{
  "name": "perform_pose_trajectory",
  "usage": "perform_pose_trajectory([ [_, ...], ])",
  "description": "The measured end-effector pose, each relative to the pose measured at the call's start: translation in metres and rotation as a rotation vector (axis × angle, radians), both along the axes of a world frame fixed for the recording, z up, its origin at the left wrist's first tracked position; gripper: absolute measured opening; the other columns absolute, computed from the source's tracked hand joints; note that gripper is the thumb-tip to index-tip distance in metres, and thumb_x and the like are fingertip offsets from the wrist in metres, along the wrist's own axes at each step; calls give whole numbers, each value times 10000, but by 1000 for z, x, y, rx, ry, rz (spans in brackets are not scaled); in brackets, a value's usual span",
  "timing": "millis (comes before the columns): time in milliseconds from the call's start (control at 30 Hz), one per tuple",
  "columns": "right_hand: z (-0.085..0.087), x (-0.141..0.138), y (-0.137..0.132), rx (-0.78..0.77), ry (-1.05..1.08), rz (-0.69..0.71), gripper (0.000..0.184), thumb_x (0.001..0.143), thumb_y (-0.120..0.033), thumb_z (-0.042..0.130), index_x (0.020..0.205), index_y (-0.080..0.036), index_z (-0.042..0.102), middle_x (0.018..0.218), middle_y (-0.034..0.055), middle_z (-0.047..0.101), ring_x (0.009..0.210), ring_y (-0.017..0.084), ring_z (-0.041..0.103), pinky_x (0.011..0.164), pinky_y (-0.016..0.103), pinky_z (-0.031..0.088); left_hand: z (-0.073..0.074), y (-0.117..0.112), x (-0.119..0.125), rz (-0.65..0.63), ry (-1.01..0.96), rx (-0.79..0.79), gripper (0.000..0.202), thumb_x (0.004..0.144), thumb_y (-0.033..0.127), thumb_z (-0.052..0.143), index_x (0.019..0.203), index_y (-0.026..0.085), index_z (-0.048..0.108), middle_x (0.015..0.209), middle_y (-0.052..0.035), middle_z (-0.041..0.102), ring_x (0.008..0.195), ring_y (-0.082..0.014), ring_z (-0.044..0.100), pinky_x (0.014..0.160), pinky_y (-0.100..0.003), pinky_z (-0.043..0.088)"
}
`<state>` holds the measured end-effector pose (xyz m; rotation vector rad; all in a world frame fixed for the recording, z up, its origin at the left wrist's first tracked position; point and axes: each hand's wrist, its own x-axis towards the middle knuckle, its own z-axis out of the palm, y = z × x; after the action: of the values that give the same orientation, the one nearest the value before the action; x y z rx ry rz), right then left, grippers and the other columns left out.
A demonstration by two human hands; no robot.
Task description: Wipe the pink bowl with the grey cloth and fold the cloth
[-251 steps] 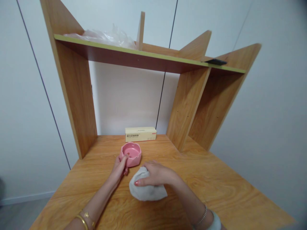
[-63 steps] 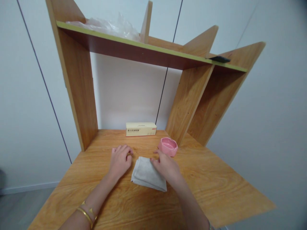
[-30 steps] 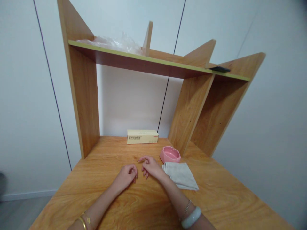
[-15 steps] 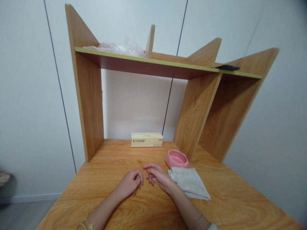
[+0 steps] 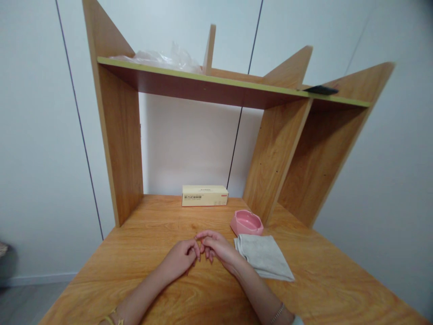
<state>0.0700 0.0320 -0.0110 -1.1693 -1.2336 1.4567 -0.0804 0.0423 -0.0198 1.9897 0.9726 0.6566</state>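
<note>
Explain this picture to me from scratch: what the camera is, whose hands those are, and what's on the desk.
There is no machine: these are one person's own bare hands, seen from a camera worn on the head, looking forward and down. The left hand and right hand are close together at the wooden desk, loosely curled, holding nothing. To their right lies a folded gray cloth, with a pink dish just behind it. Farther back is a pale yellow box.

From here I see a box (image 5: 204, 197) on the desk (image 5: 162, 221), beyond the right hand (image 5: 218, 249). Right of that hand lie a bowl (image 5: 246, 224) and cloth (image 5: 265, 256).
</note>
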Motion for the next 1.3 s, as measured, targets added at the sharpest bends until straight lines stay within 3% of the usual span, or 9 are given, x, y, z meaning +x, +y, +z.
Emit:
perform_pose_trajectory([
  [500,2,-2,0,-4,-15,-21,300,548,-243,486,822,-149,564,460,-62,547,339,59,438,333,167,286,5,0,-2,-28,76,121,229,727,142,336,659,168,553,680,-8,594,672,-136,541,660,-213,401],
  [1300,2,-2,-1,12,-25,-26,296,566,-274,509,830,-152,563,450,-69,527,354,64,450,345,171,296,4,0,-2,-31,96,145,221,729,126,334,665,176,540,700,-14,613,698,-142,555,670,-214,400],
])
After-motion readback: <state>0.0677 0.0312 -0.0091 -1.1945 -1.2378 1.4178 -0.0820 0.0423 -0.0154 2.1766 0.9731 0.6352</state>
